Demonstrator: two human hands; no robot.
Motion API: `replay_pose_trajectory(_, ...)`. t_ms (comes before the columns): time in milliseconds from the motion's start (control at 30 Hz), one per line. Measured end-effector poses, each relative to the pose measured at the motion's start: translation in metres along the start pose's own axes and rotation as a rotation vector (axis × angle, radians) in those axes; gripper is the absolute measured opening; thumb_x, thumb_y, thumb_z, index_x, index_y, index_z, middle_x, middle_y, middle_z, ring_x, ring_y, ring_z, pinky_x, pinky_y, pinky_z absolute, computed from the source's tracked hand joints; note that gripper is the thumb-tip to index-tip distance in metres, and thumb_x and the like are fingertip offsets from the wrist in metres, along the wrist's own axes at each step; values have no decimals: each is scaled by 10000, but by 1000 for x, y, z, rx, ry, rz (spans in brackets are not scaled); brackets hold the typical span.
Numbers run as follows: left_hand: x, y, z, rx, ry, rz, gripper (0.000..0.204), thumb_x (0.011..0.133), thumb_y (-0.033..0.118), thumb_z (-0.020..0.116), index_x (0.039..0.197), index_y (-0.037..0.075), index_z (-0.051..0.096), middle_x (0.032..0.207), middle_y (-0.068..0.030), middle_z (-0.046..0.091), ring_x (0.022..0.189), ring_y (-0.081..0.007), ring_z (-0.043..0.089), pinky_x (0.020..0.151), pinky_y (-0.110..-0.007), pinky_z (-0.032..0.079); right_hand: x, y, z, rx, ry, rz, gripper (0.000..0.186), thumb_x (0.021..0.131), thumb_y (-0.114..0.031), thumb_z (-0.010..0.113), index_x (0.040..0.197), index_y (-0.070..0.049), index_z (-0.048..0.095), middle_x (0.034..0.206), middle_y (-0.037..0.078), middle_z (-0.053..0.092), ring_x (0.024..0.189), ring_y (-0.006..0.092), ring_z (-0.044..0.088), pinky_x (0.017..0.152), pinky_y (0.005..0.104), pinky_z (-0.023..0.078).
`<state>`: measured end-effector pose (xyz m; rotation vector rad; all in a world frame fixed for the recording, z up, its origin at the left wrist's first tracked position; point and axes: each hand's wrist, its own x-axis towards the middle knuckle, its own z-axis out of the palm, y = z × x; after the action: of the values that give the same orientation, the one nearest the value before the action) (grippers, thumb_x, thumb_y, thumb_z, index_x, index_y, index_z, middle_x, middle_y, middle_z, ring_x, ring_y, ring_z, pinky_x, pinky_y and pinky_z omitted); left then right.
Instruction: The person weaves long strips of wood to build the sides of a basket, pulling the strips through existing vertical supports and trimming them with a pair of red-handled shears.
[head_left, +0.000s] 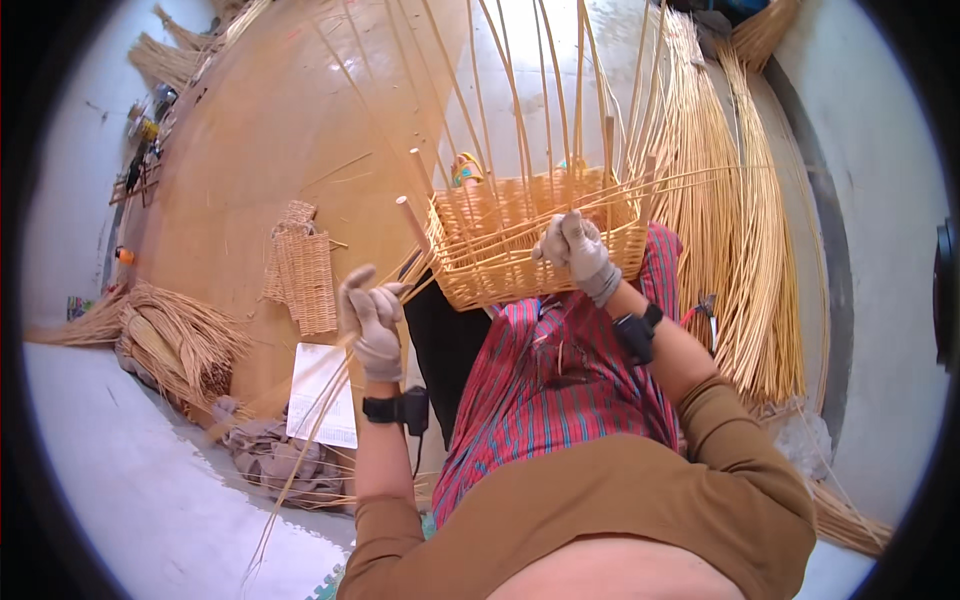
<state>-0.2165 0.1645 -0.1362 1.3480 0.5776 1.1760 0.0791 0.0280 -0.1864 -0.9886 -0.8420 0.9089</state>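
Observation:
A rectangular wicker basket (pixel 490 288) rests on my lap over a red striped apron (pixel 560 370). Tall thin stakes (pixel 520 110) rise from its walls, and thick wooden posts (pixel 411 222) stand at its corners. My right hand (pixel 580 255), in a pale glove, is closed at the near rim, pinching wicker strands that run along it. Left of the basket, my gloved left hand (pixel 372 318) is closed around loose wicker strands (pixel 318 425), its upper fingers partly raised. These strands trail from the basket's left corner down past my forearm; their exact grip is partly hidden.
Long bundles of wicker rods (pixel 745 250) lie along the right. On the floor at left are woven wicker panels (pixel 305 275), a white paper sheet (pixel 322 395), a rod bundle (pixel 180 335) and crumpled cloth (pixel 280 450). A red-handled tool (pixel 700 312) lies beside the right-hand rods.

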Motion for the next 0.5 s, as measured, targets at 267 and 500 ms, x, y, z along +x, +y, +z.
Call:
replay_pose_trajectory(267,-64,-56,62,70,253,32,467,1033,-25,561,1486,-35,449,1521,-192,510,1423,-259,487,1201,-391,375,-2,-23,-15,-296,193,95,144,1041,-105,638,1121,-19,720,1009,23,731,909,100,676,807,270,558)
replay_pose_trajectory(500,8,-87,62,373,-41,-229,735,879,189,836,1473,-16,455,1372,-168,612,1237,-293,608,1063,-395,493,-1,-11,4,-407,442,36,147,989,-36,695,1128,-37,744,948,-9,726,854,55,647,786,229,546)
